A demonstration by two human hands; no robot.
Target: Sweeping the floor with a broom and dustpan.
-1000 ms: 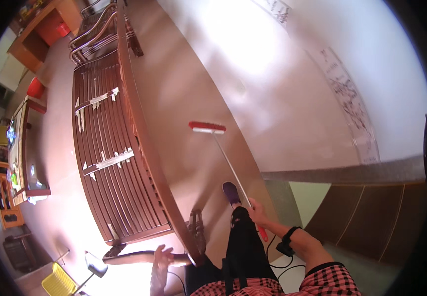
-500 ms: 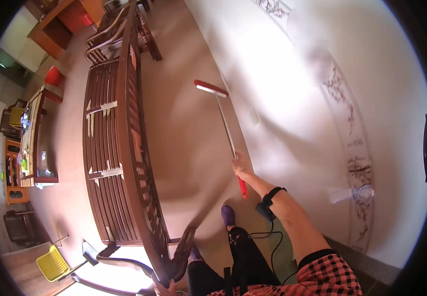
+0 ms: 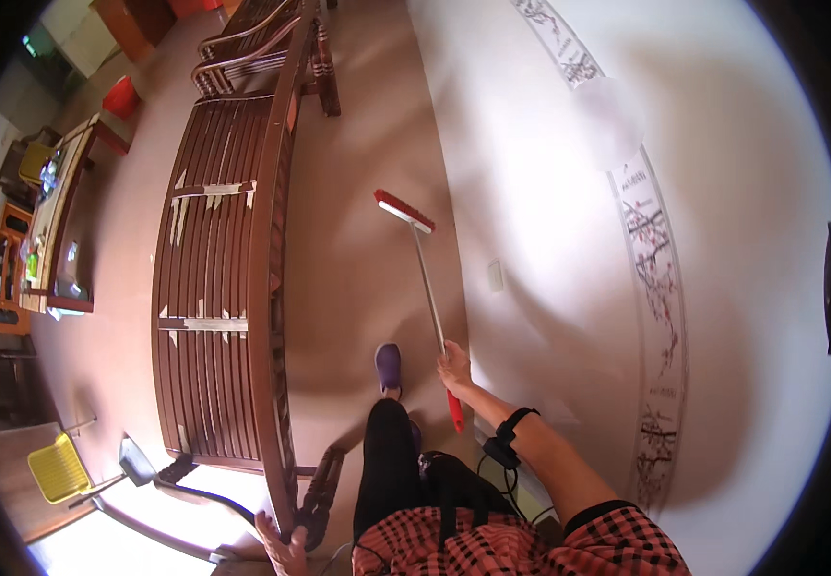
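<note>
My right hand (image 3: 454, 370) is closed round the metal pole of a floor scrub brush (image 3: 425, 274) with a red grip end below the hand. Its wide white head with red bristles is out ahead, close to the floor between the bench and the wall; I cannot tell whether the bristles touch. My left hand (image 3: 283, 549), at the lower edge, has its fingers apart and holds nothing. It is right beside the end post of a long brown slatted wooden bench (image 3: 209, 278); contact with the post is unclear.
A white wall (image 3: 531, 365) with a floral border runs along the right. My shoe (image 3: 389, 367) is on the brown floor (image 3: 339, 288). At left are a cluttered table (image 3: 62, 206), a red bucket (image 3: 122, 97) and a yellow chair (image 3: 59, 468). Another wooden seat (image 3: 243, 48) stands beyond the bench.
I have stepped forward, one foot now ahead beside the bench. My right hand and the scrub brush have come lower in view. The left hand shows more, its fingers spread.
</note>
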